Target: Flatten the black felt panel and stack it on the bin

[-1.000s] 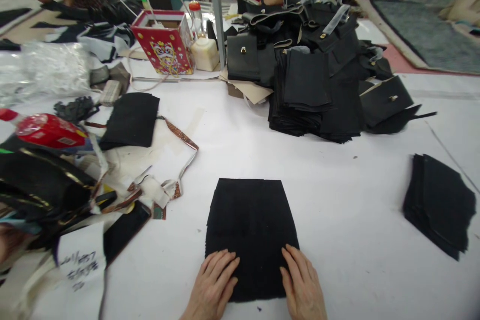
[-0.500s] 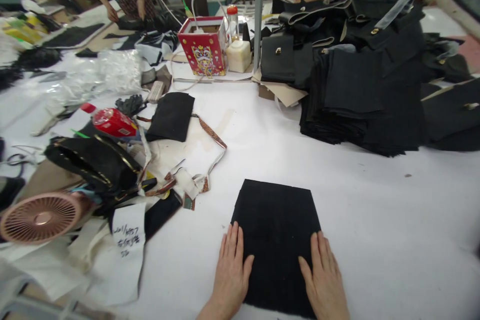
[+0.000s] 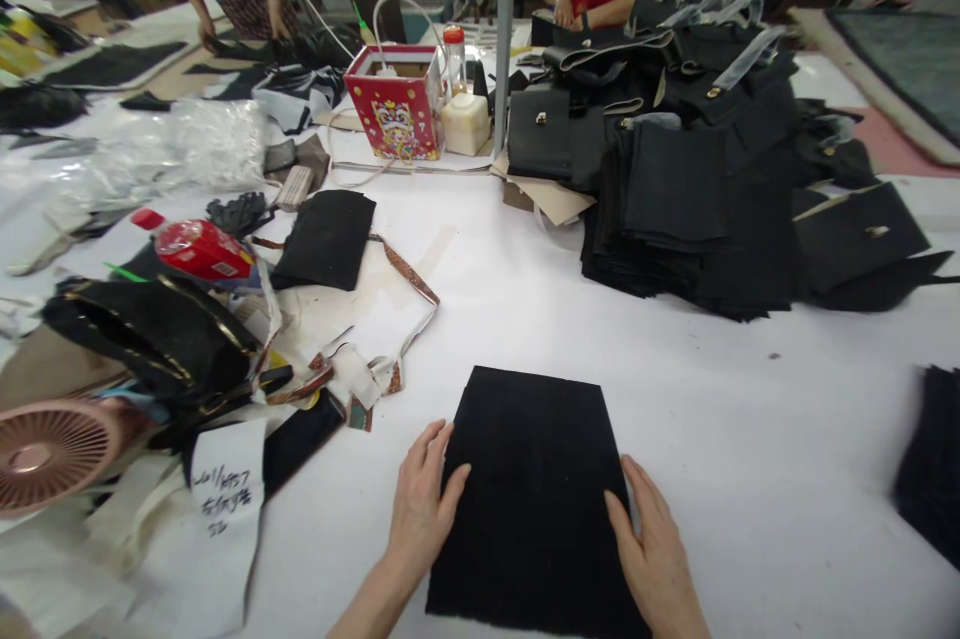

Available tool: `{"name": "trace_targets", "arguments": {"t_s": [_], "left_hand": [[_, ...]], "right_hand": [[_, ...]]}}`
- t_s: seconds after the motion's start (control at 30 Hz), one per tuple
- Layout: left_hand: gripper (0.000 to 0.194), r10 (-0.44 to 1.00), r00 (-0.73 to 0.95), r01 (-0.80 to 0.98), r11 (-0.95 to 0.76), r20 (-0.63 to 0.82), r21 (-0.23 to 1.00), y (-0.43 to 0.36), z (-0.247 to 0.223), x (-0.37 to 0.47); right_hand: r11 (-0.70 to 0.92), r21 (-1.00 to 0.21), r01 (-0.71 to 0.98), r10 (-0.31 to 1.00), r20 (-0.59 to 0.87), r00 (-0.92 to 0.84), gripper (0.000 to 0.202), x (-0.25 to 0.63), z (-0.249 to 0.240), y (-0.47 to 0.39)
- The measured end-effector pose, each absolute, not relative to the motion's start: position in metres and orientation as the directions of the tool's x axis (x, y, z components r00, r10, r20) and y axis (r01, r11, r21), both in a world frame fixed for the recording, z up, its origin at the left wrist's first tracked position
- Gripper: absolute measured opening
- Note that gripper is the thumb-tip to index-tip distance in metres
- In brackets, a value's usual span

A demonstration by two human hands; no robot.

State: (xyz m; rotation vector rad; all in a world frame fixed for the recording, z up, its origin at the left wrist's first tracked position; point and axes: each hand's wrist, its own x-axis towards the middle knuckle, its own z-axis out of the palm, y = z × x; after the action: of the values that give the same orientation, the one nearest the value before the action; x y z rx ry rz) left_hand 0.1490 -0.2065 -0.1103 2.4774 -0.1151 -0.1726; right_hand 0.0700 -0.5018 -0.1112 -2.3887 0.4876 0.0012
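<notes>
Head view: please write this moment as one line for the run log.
Left hand: at left edge of black panel | right hand: at right edge | panel: on white table

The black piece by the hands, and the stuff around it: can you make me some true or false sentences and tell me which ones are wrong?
1. The left hand is at the left edge of the black piece. True.
2. The right hand is in the middle of the black piece. False: the right hand is at its right edge.
3. The red box has a picture on its front. True.
4. The fan is bright green. False: the fan is pink.
5. The paper near the fan has writing on it. True.
</notes>
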Motion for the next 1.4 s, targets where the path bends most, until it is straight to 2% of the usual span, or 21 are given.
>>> {"name": "trace_targets", "arguments": {"t_s": [0.1, 0.17, 0.27, 0.37, 0.43, 0.57, 0.73, 0.83, 0.93, 1.0, 1.13, 1.27, 1.4], "left_hand": [[0.047, -0.126, 0.981, 0.0, -0.762, -0.149, 0.648, -0.21, -0.103, 0.192], [0.05, -0.135, 0.97, 0.016, -0.793, -0.201, 0.609, -0.217, -0.099, 0.222], [0.053, -0.192, 0.939, -0.034, -0.877, -0.286, 0.479, -0.233, -0.094, 0.263], [0.048, -0.26, 0.885, -0.117, -0.927, -0.386, 0.356, -0.248, -0.091, 0.293], [0.041, -0.288, 0.856, -0.151, -0.934, -0.43, 0.324, -0.255, -0.09, 0.305], [0.027, -0.328, 0.81, -0.208, -0.935, -0.485, 0.287, -0.264, -0.088, 0.316], [0.033, -0.319, 0.796, -0.218, -0.944, -0.514, 0.248, -0.271, -0.085, 0.317], [0.022, -0.33, 0.798, -0.217, -0.938, -0.503, 0.271, -0.271, -0.084, 0.314], [0.016, -0.329, 0.809, -0.187, -0.93, -0.487, 0.318, -0.267, -0.086, 0.308], [0.018, -0.302, 0.82, -0.132, -0.926, -0.486, 0.353, -0.262, -0.089, 0.304], [0.031, -0.246, 0.823, 0.021, -0.887, -0.512, 0.461, -0.246, -0.091, 0.292], [0.039, -0.282, 0.771, 0.148, -0.792, -0.571, 0.592, -0.222, -0.088, 0.269], [0.043, -0.351, 0.676, 0.404, -0.559, -0.648, 0.724, -0.203, -0.089, 0.234]], "right_hand": [[-0.605, -0.68, -0.414, -0.381, -0.209, 0.901, 0.046, 0.092, -0.107, -0.516], [-0.59, -0.693, -0.414, -0.36, -0.234, 0.903, 0.043, 0.114, -0.105, -0.527], [-0.662, -0.664, -0.348, -0.267, -0.225, 0.937, 0.035, 0.153, -0.104, -0.539], [-0.763, -0.569, -0.305, -0.189, -0.255, 0.948, 0.027, 0.19, -0.105, -0.547], [-0.8, -0.525, -0.291, -0.165, -0.274, 0.947, 0.025, 0.208, -0.107, -0.55], [-0.809, -0.516, -0.28, -0.135, -0.3, 0.944, 0.019, 0.224, -0.11, -0.552], [-0.781, -0.538, -0.319, -0.164, -0.316, 0.935, 0.016, 0.223, -0.112, -0.546], [-0.71, -0.586, -0.392, -0.222, -0.342, 0.913, 0.012, 0.217, -0.113, -0.544], [-0.585, -0.638, -0.501, -0.281, -0.42, 0.863, 0.028, 0.206, -0.111, -0.548], [-0.495, -0.661, -0.563, -0.274, -0.497, 0.824, 0.036, 0.195, -0.107, -0.551], [-0.313, -0.696, -0.647, -0.178, -0.626, 0.759, 0.043, 0.168, -0.093, -0.552], [-0.054, -0.743, -0.667, -0.129, -0.657, 0.743, 0.047, 0.138, -0.087, -0.544], [-0.05, -0.765, -0.642, -0.183, -0.625, 0.759, 0.05, 0.112, -0.099, -0.537]]}}
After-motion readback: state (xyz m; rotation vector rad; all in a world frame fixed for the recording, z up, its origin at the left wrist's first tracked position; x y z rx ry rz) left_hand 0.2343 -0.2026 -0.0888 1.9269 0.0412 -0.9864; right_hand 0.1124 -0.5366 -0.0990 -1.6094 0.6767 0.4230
